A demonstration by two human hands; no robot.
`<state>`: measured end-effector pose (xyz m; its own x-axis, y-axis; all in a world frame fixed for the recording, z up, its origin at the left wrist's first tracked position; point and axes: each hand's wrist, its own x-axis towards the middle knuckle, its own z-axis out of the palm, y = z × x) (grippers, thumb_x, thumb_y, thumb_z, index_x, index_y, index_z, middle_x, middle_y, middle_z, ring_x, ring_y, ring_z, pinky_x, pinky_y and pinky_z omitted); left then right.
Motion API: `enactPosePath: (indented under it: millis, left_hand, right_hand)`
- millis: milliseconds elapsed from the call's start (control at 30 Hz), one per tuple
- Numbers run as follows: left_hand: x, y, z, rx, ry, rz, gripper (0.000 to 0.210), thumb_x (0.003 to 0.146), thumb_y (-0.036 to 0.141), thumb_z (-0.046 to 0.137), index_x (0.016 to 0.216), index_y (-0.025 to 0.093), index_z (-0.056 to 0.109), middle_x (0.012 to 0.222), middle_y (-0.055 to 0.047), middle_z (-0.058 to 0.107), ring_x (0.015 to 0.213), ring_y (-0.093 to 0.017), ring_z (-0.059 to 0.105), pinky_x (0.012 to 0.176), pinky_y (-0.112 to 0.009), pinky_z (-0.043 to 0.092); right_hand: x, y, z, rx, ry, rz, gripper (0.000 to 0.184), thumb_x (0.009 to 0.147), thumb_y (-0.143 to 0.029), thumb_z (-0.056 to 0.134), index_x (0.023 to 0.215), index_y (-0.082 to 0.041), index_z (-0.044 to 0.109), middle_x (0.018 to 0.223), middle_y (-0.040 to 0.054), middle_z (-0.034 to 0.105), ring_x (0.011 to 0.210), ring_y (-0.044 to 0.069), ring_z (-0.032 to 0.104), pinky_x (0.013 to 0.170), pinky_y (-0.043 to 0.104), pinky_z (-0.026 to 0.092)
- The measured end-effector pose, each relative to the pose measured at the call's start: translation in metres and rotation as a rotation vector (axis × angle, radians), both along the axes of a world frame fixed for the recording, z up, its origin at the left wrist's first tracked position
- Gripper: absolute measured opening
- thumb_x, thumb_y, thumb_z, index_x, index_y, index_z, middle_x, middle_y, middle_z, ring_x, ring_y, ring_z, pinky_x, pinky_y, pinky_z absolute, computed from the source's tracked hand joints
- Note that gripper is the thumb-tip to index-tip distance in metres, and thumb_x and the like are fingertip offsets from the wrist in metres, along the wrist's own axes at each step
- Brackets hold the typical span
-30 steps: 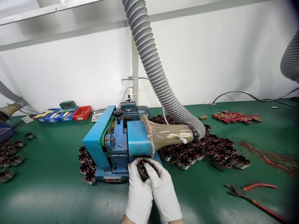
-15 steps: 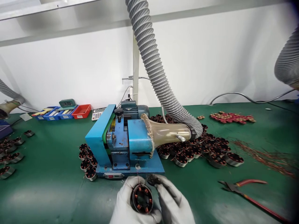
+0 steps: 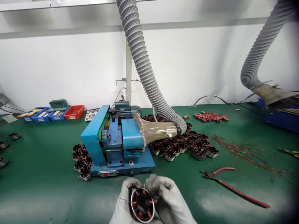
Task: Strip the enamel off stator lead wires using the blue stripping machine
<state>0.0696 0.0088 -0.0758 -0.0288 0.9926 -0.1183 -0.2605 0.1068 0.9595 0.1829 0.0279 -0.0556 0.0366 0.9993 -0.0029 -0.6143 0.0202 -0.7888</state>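
Note:
My gloved left hand (image 3: 123, 203) grips a motor stator (image 3: 142, 205), a silvery metal ring with dark inner slots and copper windings, its open face tilted toward me. Thin wires stick out at the stator's left side. Close against its right side is my gloved right hand (image 3: 168, 196), its fingers curled together and darkened at the tips. Whatever those fingers pinch is hidden. Both hands are just in front of a blue belt-driven machine (image 3: 134, 133) with a red switch on its base.
Many stators (image 3: 169, 154) crowd behind and right of the machine; several more (image 3: 85, 172) stand at its left. Red-handled cutters (image 3: 230, 183) lie at right, near loose copper wire scraps (image 3: 243, 152). A grey hose (image 3: 142, 59) joins the machine's hood. Small bins (image 3: 74, 112) line the back left.
The view has turned right, bringing another hose and machine further into sight. The stator has tilted in my left hand, and my right fingers have curled in beside it.

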Motion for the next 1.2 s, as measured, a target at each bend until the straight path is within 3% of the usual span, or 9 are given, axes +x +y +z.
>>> enactPosePath:
  millis: [100,233,333,467,533,633,800,967,1200]
  left_hand:
    - [-0.002,-0.006,0.010,0.094,0.092,-0.031,0.039,0.052,0.016,0.072,0.087,0.027,0.060,0.064,0.003,0.059,0.064,-0.019,0.061,0.063,-0.031,0.052]
    - [-0.005,-0.004,0.017,0.290,0.202,0.012,0.049,0.049,0.010,0.070,0.095,0.025,0.061,0.090,-0.002,0.060,0.093,-0.023,0.058,0.081,-0.031,0.048]
    - [0.000,0.001,0.010,0.483,0.322,0.077,0.040,0.056,0.008,0.065,0.092,0.025,0.061,0.093,-0.003,0.057,0.094,-0.021,0.056,0.083,-0.031,0.046]
    - [0.006,0.004,-0.003,0.556,0.412,0.116,0.048,0.055,0.005,0.064,0.097,0.026,0.055,0.094,-0.003,0.051,0.088,-0.020,0.055,0.077,-0.030,0.047]
    - [0.005,0.005,-0.004,0.577,0.464,0.133,0.049,0.053,0.005,0.063,0.095,0.026,0.053,0.091,-0.002,0.048,0.081,-0.018,0.054,0.072,-0.029,0.047]
    - [0.004,0.009,-0.004,0.536,0.496,0.164,0.046,0.052,0.006,0.063,0.093,0.025,0.054,0.089,-0.003,0.051,0.083,-0.020,0.055,0.073,-0.029,0.047]
    - [0.000,0.029,-0.013,0.325,0.390,0.118,0.043,0.064,0.020,0.063,0.106,0.022,0.055,0.109,-0.008,0.056,0.099,-0.025,0.056,0.087,-0.035,0.044]
    - [0.004,0.054,-0.020,0.183,0.300,0.080,0.046,0.069,0.023,0.060,0.113,0.020,0.048,0.115,-0.010,0.056,0.107,-0.025,0.055,0.093,-0.037,0.041]
    - [0.015,0.069,-0.013,0.221,0.387,0.130,0.036,0.072,0.016,0.052,0.108,0.019,0.050,0.109,-0.009,0.054,0.104,-0.022,0.054,0.093,-0.038,0.040]
  right_hand:
    - [0.007,0.002,0.005,-0.070,0.141,-0.077,0.022,0.056,-0.042,0.077,0.056,-0.023,0.067,0.051,-0.0028,0.054,0.045,0.011,0.047,0.048,0.025,0.043]
    - [0.003,0.001,0.009,-0.084,-0.171,0.044,0.026,0.051,-0.036,0.081,0.071,-0.019,0.074,0.065,0.0037,0.065,0.063,0.017,0.058,0.061,0.029,0.047]
    - [-0.008,0.002,0.012,-0.077,-0.264,0.016,0.020,0.051,-0.032,0.081,0.063,-0.017,0.074,0.066,0.0039,0.066,0.065,0.018,0.059,0.061,0.028,0.047]
    - [-0.007,0.016,0.012,-0.178,0.033,0.070,0.016,0.055,-0.029,0.080,0.062,-0.017,0.071,0.057,-0.0005,0.063,0.050,0.011,0.053,0.051,0.023,0.044]
    - [-0.001,0.025,0.008,-0.166,0.183,-0.032,0.018,0.053,-0.030,0.081,0.061,-0.019,0.069,0.054,-0.0032,0.060,0.048,0.009,0.051,0.049,0.021,0.044]
    - [0.003,0.032,-0.005,-0.118,0.126,-0.197,0.017,0.056,-0.033,0.079,0.065,-0.022,0.070,0.059,-0.0028,0.063,0.053,0.010,0.054,0.054,0.022,0.048]
    - [-0.017,0.026,-0.021,-0.001,-0.341,-0.075,0.023,0.064,-0.037,0.071,0.075,-0.017,0.071,0.077,0.0079,0.071,0.074,0.023,0.065,0.070,0.034,0.053]
    - [-0.029,0.045,-0.024,-0.006,-0.410,-0.158,0.020,0.066,-0.033,0.068,0.078,-0.017,0.072,0.082,0.0082,0.072,0.079,0.025,0.066,0.078,0.037,0.052]
    - [-0.023,0.060,-0.029,-0.028,-0.381,-0.168,0.021,0.067,-0.034,0.066,0.078,-0.017,0.072,0.083,0.0078,0.072,0.080,0.024,0.065,0.080,0.037,0.050]
